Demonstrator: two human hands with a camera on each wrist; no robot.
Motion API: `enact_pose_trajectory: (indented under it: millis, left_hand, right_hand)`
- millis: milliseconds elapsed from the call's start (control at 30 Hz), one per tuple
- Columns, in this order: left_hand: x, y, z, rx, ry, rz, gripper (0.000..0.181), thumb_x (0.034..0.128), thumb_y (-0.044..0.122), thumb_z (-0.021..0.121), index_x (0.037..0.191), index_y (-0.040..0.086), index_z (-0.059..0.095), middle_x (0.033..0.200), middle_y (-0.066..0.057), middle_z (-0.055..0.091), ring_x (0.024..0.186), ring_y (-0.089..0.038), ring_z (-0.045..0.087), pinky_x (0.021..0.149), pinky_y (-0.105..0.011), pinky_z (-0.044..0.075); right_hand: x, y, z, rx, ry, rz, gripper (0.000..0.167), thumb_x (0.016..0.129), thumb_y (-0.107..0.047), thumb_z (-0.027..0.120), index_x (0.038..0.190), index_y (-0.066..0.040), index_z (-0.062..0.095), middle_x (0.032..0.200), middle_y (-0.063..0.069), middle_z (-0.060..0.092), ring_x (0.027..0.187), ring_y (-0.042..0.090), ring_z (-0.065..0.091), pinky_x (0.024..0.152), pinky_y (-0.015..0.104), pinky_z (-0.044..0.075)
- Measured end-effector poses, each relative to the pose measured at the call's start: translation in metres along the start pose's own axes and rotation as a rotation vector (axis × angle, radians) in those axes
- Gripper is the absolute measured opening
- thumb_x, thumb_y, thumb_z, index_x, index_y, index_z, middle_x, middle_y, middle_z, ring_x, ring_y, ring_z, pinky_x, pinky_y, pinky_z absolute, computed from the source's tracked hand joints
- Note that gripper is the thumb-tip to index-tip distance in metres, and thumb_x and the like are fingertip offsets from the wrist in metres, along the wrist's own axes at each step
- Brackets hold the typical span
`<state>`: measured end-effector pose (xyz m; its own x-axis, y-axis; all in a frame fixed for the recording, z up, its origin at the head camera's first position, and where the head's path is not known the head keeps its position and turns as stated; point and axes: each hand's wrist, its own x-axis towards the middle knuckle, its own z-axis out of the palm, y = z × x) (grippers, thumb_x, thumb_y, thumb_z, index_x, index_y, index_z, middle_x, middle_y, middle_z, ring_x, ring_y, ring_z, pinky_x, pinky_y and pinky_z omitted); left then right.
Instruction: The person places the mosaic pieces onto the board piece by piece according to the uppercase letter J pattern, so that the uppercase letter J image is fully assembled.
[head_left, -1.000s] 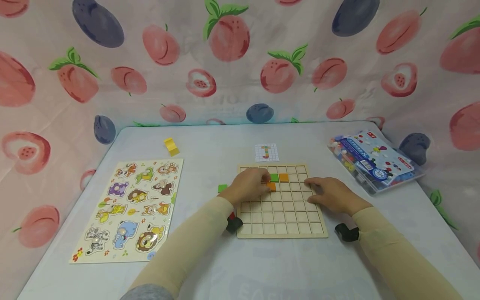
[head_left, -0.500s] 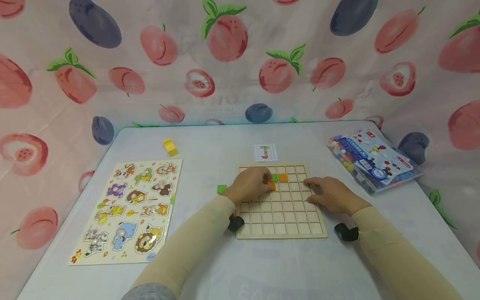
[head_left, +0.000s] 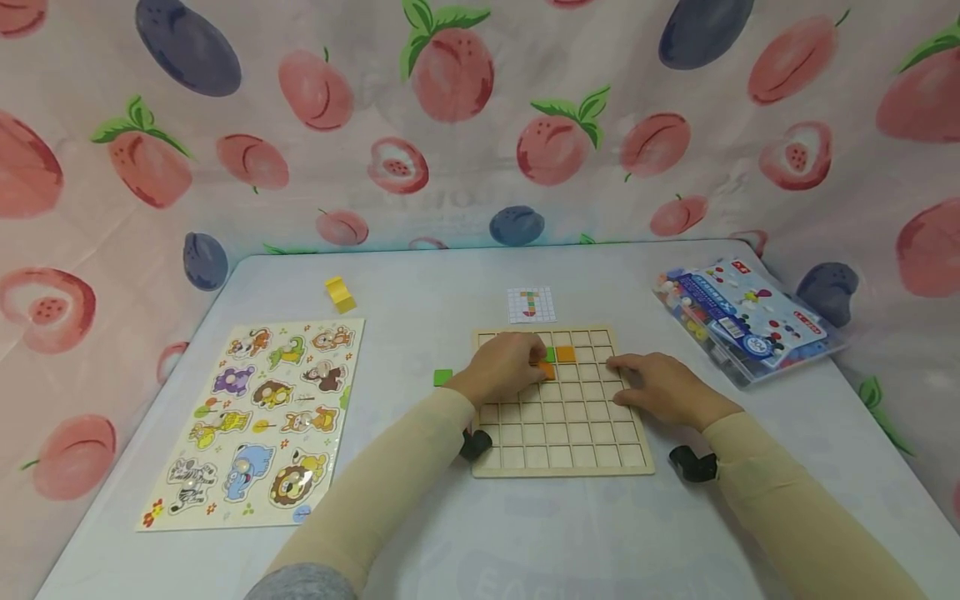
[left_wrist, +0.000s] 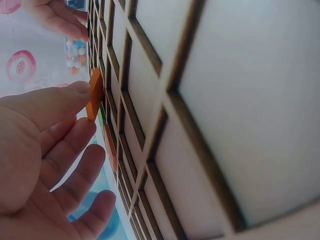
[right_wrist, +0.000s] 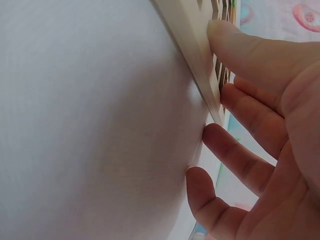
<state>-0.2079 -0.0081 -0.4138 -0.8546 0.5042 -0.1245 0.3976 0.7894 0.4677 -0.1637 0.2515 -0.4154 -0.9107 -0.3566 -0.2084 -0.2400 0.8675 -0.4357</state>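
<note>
A pale wooden grid board [head_left: 564,477] lies in the middle of the table. Over its upper left part, my left hand [head_left: 501,367] pinches an orange square tile [left_wrist: 94,95] between thumb and index finger. In the left wrist view that tile stands tilted against the grid; its other fingers are loosely bent. A green tile [head_left: 551,355] and another orange tile [head_left: 566,355] lie side by side in the row above, the green one partly covered by my fingers. At the board's right edge, my right hand [head_left: 667,387] rests its thumb and index fingertip on the frame, fingers relaxed.
A loose green tile [head_left: 443,377] lies left of the board, and yellow pieces [head_left: 341,294] farther back. A small pattern card [head_left: 530,305] sits behind the board. An animal puzzle [head_left: 251,425] is on the left; a clear plastic box [head_left: 742,321] stands back right.
My left hand has shifted very slightly right with the orange tile. A bit of red beside the left wrist is now hidden. The right hand stays in place.
</note>
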Motion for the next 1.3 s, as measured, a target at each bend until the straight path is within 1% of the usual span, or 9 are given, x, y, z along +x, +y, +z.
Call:
enact_pose_trajectory:
  millis: [267,467,633,867,1100,1300]
  left_hand:
    - [0.0011,0.0018,0.0016,0.008,0.007,0.018,0.03,0.0908,0.029,0.076,0.116,0.013,0.07,0.109,0.003,0.068,0.095,-0.012,0.06,0.088,-0.028,0.049]
    - [0.0004,0.002,0.0021,0.006,0.011,0.03,0.029,0.0915,0.029,0.075,0.115,0.012,0.07,0.104,0.004,0.067,0.09,-0.011,0.059,0.083,-0.027,0.049]
    - [0.001,0.0019,0.0023,-0.001,0.004,0.039,0.028,0.0921,0.027,0.075,0.115,0.012,0.07,0.103,0.005,0.066,0.089,-0.01,0.058,0.082,-0.026,0.049]
    - [0.002,0.0022,0.0025,0.011,-0.003,0.038,0.028,0.0918,0.028,0.075,0.115,0.012,0.07,0.103,0.005,0.067,0.09,-0.01,0.059,0.083,-0.026,0.048]
    - [0.0021,0.0013,0.0031,0.004,-0.009,0.021,0.029,0.0914,0.028,0.075,0.116,0.013,0.07,0.101,0.006,0.065,0.089,-0.011,0.058,0.081,-0.026,0.048]
    - [0.0028,0.0005,0.0034,0.008,-0.005,0.036,0.03,0.0908,0.028,0.076,0.115,0.012,0.069,0.101,0.005,0.066,0.088,-0.011,0.058,0.08,-0.026,0.049]
  right_hand:
    - [0.0016,0.0,0.0003,-0.011,-0.005,0.0,0.058,0.093,-0.026,0.072,0.143,-0.002,0.053,0.14,0.026,0.053,0.129,0.049,0.046,0.105,0.062,0.035]
    - [0.002,0.0011,0.0003,-0.012,-0.001,-0.011,0.058,0.093,-0.025,0.072,0.142,-0.001,0.053,0.139,0.026,0.053,0.128,0.049,0.046,0.105,0.062,0.035]
    - [0.0016,0.0017,0.0001,-0.012,-0.004,0.005,0.059,0.093,-0.025,0.072,0.143,-0.001,0.053,0.14,0.026,0.053,0.129,0.049,0.046,0.105,0.063,0.035]
    - [0.0016,0.0024,-0.0004,-0.01,-0.007,0.006,0.059,0.093,-0.025,0.072,0.143,-0.001,0.052,0.141,0.026,0.052,0.13,0.049,0.044,0.106,0.063,0.034]
    - [0.0017,0.0024,0.0001,-0.007,-0.008,0.011,0.059,0.093,-0.024,0.072,0.143,-0.002,0.052,0.141,0.025,0.052,0.131,0.049,0.044,0.106,0.063,0.033]
    - [0.0008,0.0009,0.0008,-0.002,-0.017,0.023,0.06,0.093,-0.027,0.072,0.144,-0.002,0.052,0.141,0.026,0.052,0.13,0.049,0.044,0.105,0.063,0.034]
